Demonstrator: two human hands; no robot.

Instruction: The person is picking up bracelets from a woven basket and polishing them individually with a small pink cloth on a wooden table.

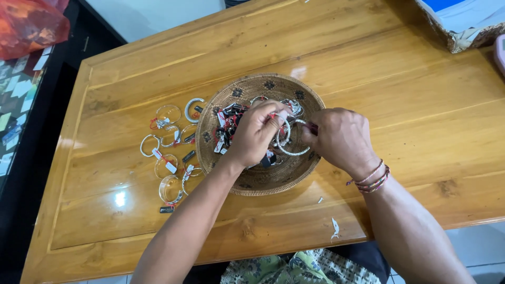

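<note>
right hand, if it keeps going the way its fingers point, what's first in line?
Likely the silver bangle the right hand already pinches, then the left hand just beyond, over the woven basket. Depth is hard to judge.

**What the view withholds**

The left hand (256, 134) and right hand (339, 138) cover much of the woven basket (263, 181), hiding most of the tagged bangles piled inside. The fingertips are curled out of sight (grip unclear). The tags' print is too small to tell. The orange bag (29, 23) and the patterned cloth (468, 34) are cut off by the picture's edges.
</note>
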